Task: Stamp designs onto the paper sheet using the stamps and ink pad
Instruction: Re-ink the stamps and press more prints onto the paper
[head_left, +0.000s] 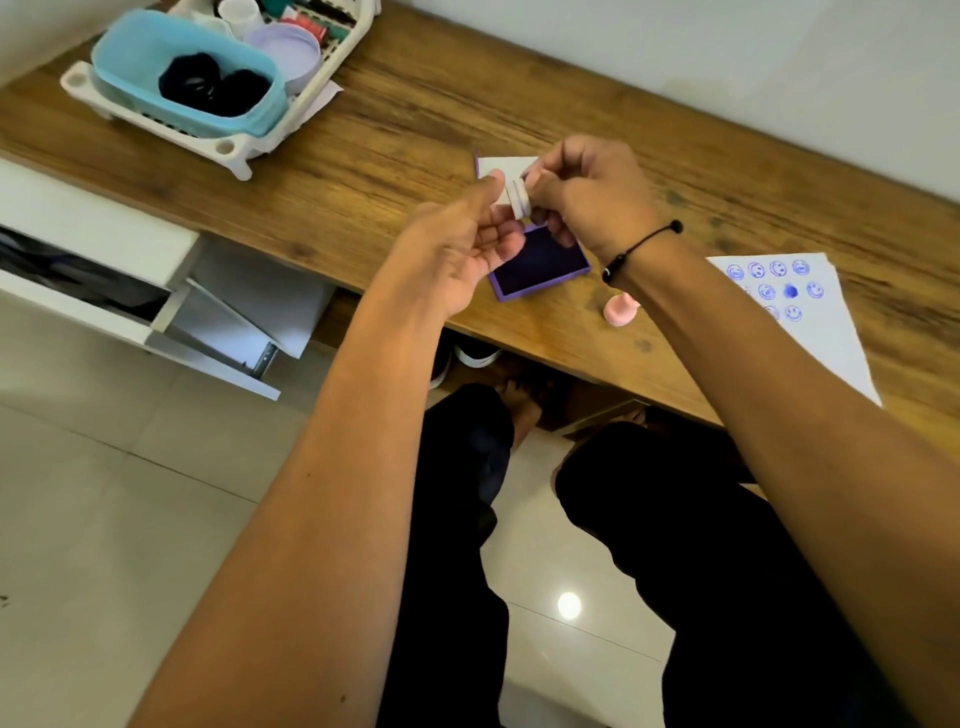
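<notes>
Both hands meet above the wooden desk (415, 119) around a small white round stamp (519, 197). My right hand (587, 192) grips one end of it and my left hand (467, 239) pinches the other end with thumb and fingers. Right below them lies the open purple ink pad (540, 265) with its dark ink face up and its lid (501, 165) behind. A pink stamp (619, 309) stands on the desk near my right wrist. The white paper sheet (826, 332) lies at the right, printed with several blue smiley faces.
A white rack (228, 148) at the back left holds a turquoise tub (187, 78) with dark items and some jars. A white drawer unit (93, 249) stands open at the left. My legs in dark trousers are under the desk edge.
</notes>
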